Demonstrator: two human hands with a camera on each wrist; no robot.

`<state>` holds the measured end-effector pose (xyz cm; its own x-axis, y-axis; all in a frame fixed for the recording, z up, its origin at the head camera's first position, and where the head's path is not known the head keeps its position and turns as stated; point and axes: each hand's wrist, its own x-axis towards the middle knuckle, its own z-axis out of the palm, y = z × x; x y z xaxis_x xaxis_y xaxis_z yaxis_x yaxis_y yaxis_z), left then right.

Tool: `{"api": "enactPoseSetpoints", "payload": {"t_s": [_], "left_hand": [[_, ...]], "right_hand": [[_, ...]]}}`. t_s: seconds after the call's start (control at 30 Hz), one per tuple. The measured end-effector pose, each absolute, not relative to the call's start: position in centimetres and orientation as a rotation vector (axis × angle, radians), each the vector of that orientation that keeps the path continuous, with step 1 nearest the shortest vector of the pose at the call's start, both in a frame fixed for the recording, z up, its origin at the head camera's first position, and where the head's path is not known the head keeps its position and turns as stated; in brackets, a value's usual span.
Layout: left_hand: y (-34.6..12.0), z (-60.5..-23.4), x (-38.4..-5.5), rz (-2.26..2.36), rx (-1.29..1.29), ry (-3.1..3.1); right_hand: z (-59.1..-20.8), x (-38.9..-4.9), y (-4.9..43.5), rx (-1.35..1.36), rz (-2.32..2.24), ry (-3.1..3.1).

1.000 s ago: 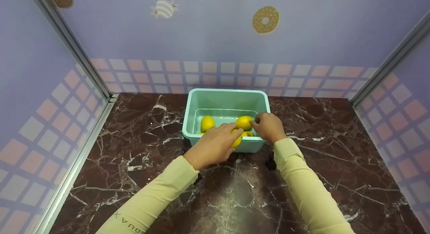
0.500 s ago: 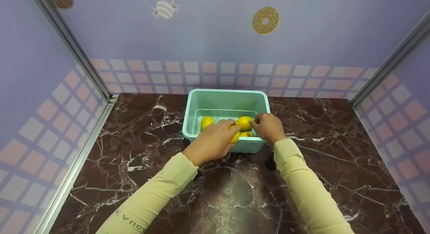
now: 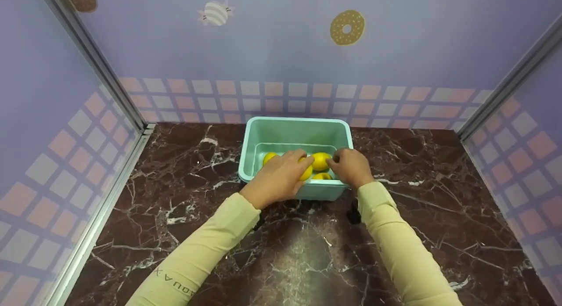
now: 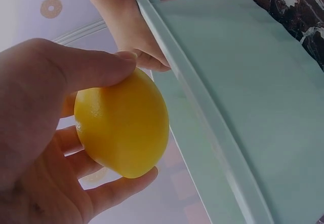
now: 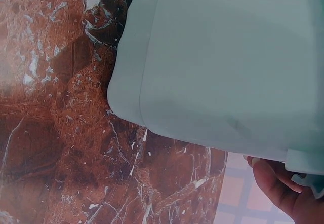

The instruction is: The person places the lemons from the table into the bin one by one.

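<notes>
A pale green plastic bin (image 3: 281,129) stands on the tabletop against the back wall. My left hand (image 3: 277,178) holds a yellow lemon (image 4: 124,125) between thumb and fingers, over the bin's front rim. Inside the bin lie more lemons: one at the left (image 3: 268,157), partly covered by my left hand, one at the right (image 3: 321,161), and one near the front wall (image 3: 322,176). At the bin's front right corner, my right hand (image 3: 351,167) grips the rim, its fingers curled over the edge. The right wrist view shows the bin's outer wall (image 5: 228,72) and part of that hand (image 5: 281,188).
The tabletop (image 3: 439,235) is dark red-brown marble with white veins. Purple panels with pink and white squares enclose it at the back wall (image 3: 281,55) and both sides. A metal rail (image 3: 101,214) runs along the left edge.
My left hand has moved forward with its lemon, further over the bin, and now covers more of the lemon at the left. The right hand stays in place on the rim.
</notes>
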<state>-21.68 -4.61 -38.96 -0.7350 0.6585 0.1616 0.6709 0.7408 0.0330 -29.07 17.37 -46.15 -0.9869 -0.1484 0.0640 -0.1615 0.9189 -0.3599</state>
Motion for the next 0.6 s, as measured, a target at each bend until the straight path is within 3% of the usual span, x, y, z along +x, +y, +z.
{"api": "enactPoseSetpoints", "payload": {"t_s": [0.6], "left_hand": [[-3.6, -38.6, -23.0, -0.175, -1.058, -2.814]], "right_hand": [[-46.1, -29.0, 17.4, 0.245, 0.591, -3.044]]}}
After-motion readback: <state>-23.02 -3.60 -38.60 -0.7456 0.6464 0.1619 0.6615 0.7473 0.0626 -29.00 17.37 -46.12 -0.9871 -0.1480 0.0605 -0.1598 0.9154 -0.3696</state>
